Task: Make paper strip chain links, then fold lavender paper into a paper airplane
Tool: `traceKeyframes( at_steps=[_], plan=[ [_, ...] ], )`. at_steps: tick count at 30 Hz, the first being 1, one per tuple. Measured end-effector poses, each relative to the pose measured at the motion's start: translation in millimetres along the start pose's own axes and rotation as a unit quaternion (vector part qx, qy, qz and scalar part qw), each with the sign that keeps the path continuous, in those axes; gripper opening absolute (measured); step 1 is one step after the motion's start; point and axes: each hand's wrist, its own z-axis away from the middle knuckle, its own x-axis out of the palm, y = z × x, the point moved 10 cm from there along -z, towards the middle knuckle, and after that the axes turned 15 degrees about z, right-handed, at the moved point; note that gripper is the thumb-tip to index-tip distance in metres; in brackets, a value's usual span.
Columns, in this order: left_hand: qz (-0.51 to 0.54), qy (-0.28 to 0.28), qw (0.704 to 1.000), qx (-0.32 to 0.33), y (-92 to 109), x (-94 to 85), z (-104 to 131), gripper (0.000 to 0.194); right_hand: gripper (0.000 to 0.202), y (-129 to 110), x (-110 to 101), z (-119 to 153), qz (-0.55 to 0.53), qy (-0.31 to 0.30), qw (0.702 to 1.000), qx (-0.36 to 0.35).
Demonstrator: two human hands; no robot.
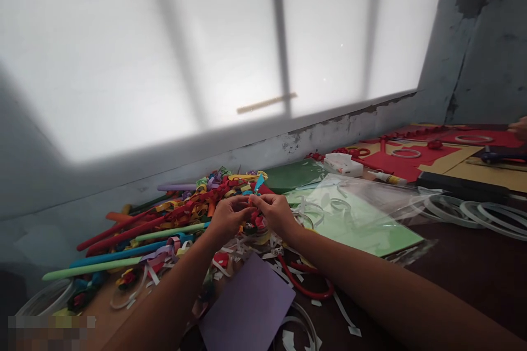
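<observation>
Touching at fingertips: left hand (226,217), right hand (278,214) (grip unclear); purple sheet (251,303), red scissors (312,295) nearer; paper strips (200,199) crowding left.

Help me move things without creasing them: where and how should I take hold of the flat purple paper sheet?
Pinch the flat purple paper sheet by its right edge, coming from the right. That edge overlaps thin white curved bands, which may prop it slightly for a grip underneath, while the bare left forearm runs close along the opposite side.
</observation>
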Motion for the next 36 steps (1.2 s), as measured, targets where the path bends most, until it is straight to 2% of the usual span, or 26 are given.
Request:
traceKeyframes(
  at_steps=[5,10,19,26,31,36],
  plan=[
    [0.036,-0.044,0.998,-0.035,-1.7,6.7,2.1,0.036,0.034,1.2,-0.2,-0.6,-0.001,0.001,1.0,0.009],
    [0.062,-0.066,0.994,-0.066,2.6,7.6,-2.2,0.037,0.034,2.1,-0.2,0.5,-0.022,-0.002,1.0,0.016],
    [0.042,-0.104,0.993,-0.04,15.5,12.3,-8.6,0.037,0.035,5.5,-0.8,-3.2,-0.055,0.004,0.998,0.022],
    [-0.013,-0.136,0.99,-0.037,20.4,17.9,-9.6,0.036,0.035,12.3,1.5,-7.2,-0.088,0.0,0.996,0.029],
    [-0.073,-0.136,0.988,-0.024,24.4,14.5,-10.4,0.035,0.035,12.4,0.7,-8.6,-0.086,-0.003,0.996,0.026],
    [-0.151,-0.094,0.984,0.02,34.8,4.4,-12.5,0.035,0.035,11.6,-5.1,-8.7,-0.055,0.009,0.998,0.022]
  ],
)
